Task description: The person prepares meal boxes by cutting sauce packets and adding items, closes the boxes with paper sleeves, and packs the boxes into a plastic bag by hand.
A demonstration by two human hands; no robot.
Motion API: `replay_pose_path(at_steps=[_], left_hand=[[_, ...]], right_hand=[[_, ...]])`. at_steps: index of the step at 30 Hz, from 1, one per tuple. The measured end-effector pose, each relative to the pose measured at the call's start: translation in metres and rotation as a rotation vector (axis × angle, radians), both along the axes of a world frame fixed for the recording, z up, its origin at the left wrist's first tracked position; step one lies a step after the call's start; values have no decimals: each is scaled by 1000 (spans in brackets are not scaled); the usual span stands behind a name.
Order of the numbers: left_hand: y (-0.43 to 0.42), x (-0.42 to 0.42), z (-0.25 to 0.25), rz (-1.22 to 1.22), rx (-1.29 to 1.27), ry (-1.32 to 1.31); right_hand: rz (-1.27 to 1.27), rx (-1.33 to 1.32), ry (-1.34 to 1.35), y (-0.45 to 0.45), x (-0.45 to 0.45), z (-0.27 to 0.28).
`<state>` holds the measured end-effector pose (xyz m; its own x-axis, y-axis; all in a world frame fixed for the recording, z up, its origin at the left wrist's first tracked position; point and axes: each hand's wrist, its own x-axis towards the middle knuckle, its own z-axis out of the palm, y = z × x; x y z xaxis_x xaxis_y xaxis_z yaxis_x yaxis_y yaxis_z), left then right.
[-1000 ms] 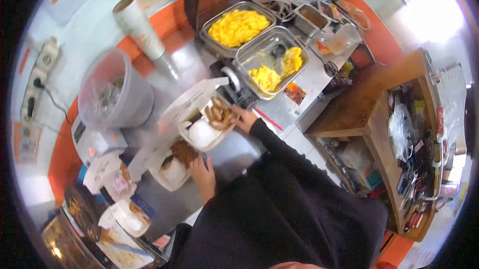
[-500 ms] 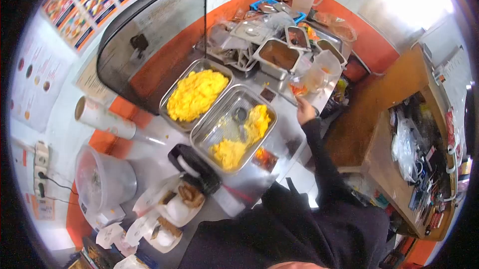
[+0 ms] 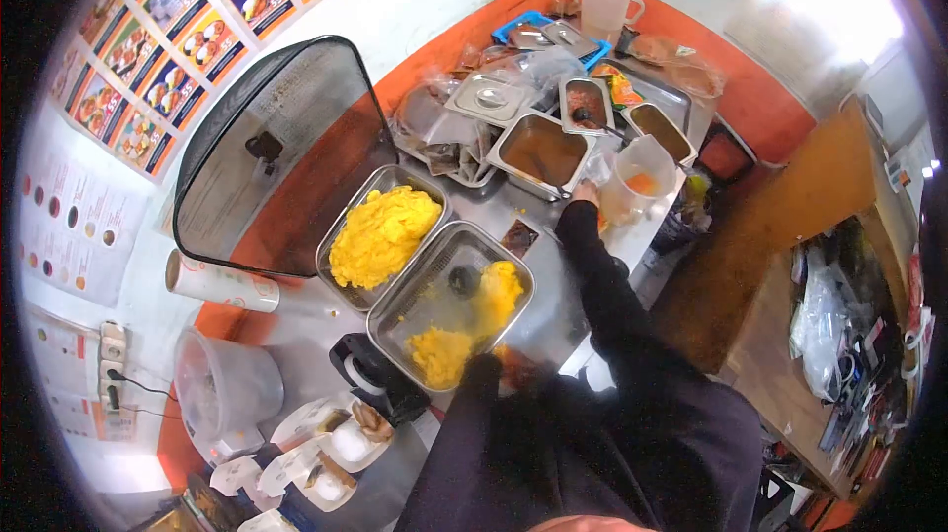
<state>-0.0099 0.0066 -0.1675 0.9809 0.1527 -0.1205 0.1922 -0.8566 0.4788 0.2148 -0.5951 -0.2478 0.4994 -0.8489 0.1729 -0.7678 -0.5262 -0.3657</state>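
Observation:
My right hand point(image 3: 586, 191) reaches to the near edge of a steel pan of brown sauce point(image 3: 543, 150), beside a clear plastic jug point(image 3: 644, 175) with something orange inside. Its fingers are small and partly hidden, so their grip is unclear. At the near corner of a perforated steel tray point(image 3: 403, 307), my left hand point(image 3: 493, 362) is mostly hidden by its dark sleeve and blurred. Clumps of yellow food point(image 3: 441, 354) lie in that tray, and a second steel tray point(image 3: 324, 254) beside it is heaped with yellow food.
A mesh food cover point(image 3: 296, 127) leans at the back left. Near the left edge are a plastic tub point(image 3: 232, 389), a black dispenser point(image 3: 380, 374) and open boxes with rice point(image 3: 351, 440). Behind the sauce pan stand a lidded pan point(image 3: 489, 98) and a pitcher point(image 3: 604, 9).
My right hand has moved slightly up and left, from the orange packet toward the sauce pan. My left arm has come into view at the perforated tray. The camera view has shifted.

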Motion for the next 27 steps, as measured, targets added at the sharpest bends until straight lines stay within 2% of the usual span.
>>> replay_pose_path(at_steps=[2,3,6,7,8,9,10,11,12,13,14,15,16,18,19,21,24,25,27], left_hand=[[-1,-2,-1,-14,-6,21],[-1,-3,-1,-26,-11,29],[1,-5,-1,-81,-64,71],[2,-5,-1,-114,-97,99],[3,-4,-1,-151,-142,139],[1,-2,-1,-205,-210,185],[-5,2,2,-269,-308,241],[-16,9,4,-345,-497,253],[-28,12,2,-394,-716,269],[-75,13,31,-423,-1021,121],[-123,15,61,-493,-1326,-6],[-155,7,78,-401,-1312,32],[-172,-2,86,-313,-1294,74],[-178,-15,87,-351,-1295,236],[-180,-21,87,-374,-1291,318],[-184,-38,66,-354,-1317,312],[-197,-71,76,-299,-1393,389],[-199,-79,76,-278,-1382,395],[-203,-89,78,-257,-1307,381]], right_hand=[[137,43,172,1,-9,-6],[167,-107,-70,9,-21,-2],[280,-119,-411,45,-57,27],[315,-108,-605,61,-71,37],[338,34,-776,85,-90,62],[325,79,-799,113,-112,93],[339,320,-890,135,-126,97],[453,648,-863,155,-149,104],[583,1004,-959,182,-171,122],[652,1277,-906,208,-195,146],[780,1205,-944,232,-215,141],[746,1598,-903,252,-238,169],[778,1564,-954,264,-255,178],[837,1485,-1062,278,-284,187],[754,1510,-1105,279,-297,191],[577,1564,-1201,282,-323,194],[453,1441,-1251,280,-349,176],[400,1366,-1263,281,-357,176],[277,1082,-1161,273,-367,141]])
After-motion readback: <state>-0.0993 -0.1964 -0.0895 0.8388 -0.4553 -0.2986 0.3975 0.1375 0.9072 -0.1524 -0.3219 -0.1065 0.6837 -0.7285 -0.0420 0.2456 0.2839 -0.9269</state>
